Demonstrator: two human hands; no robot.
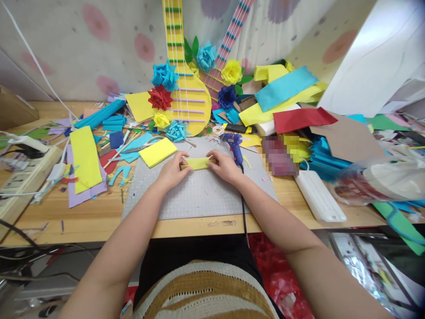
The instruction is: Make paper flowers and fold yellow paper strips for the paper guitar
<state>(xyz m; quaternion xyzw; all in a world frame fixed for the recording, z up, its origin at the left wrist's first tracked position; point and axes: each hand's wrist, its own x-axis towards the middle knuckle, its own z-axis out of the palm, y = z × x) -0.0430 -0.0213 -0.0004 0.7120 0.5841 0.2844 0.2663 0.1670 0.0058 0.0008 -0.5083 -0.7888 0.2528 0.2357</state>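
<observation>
Between my two hands, low over the grey cutting mat (pixel 199 199), is a narrow strip of yellow paper (pixel 199 164). My left hand (pixel 175 170) pinches its left end, and my right hand (pixel 223 166) grips the right end with fingers and thumb. Just left of my left hand lies a bright yellow pad of paper (pixel 158 152). Scissors (pixel 142 145) rest behind that pad, partly covered. A blue hot glue gun (pixel 235 147) stands right behind my right hand, its black cord running down over the table edge.
Behind the mat leans a yellow paper guitar (pixel 192 102) with paper flowers, beside a pink one (pixel 229 40). Coloured paper scraps (pixel 292 88) pile up at the right. A white box-shaped device (pixel 319 195) lies near the front right. At the left are yellow sheets (pixel 85 159) and a power strip (pixel 23 181).
</observation>
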